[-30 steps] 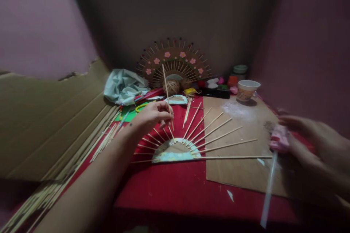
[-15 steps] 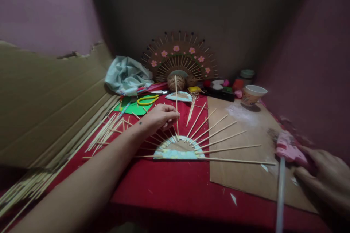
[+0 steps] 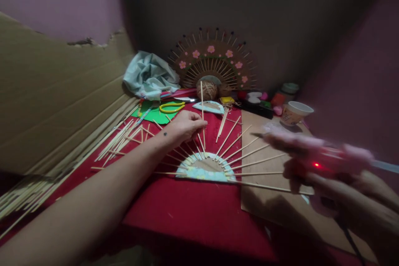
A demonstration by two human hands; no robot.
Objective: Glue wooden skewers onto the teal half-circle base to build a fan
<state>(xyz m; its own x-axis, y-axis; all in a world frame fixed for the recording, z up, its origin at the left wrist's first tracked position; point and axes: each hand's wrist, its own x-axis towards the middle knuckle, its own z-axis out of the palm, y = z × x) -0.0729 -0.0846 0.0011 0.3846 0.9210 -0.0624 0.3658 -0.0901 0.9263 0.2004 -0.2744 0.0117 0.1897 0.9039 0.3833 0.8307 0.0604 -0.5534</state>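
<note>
Fan frame [image 3: 204,170] lies flat on the red counter [image 3: 187,212], its half-round base made of brown cardboard with a pale blue, patterned edging. Thin sticks [image 3: 235,148] spread from the curved rim to both sides, and a gap shows between the two groups near the top of the curve. The straight edge faces the person.

The left hand [image 3: 188,125] reaches across the sticks on that side and pinches a single loose stick [image 3: 202,102] between thumb and fingers. This stick stands nearly upright above the curved rim; whether its lower end touches the base, I cannot tell. The right hand [image 3: 346,197] is wrapped around a pink glue gun [image 3: 333,153], blurred, with a red light glowing on its side. Its dark nozzle points left, toward the frame, and a clear glue rod [image 3: 386,166] sticks out at the back.

Under the sticks on the right lies a brown board [image 3: 249,193], with a paper cup [image 3: 294,114] at its far end. Behind the frame are a smaller half-round piece [image 3: 212,106], a ball of twine [image 3: 207,90] and yellow-handled scissors [image 3: 170,108] on a green sheet [image 3: 151,113]. Farther back stands a larger fan [image 3: 204,53] decorated with pink flowers. Loose sticks [image 3: 116,143] are heaped at the left.
</note>
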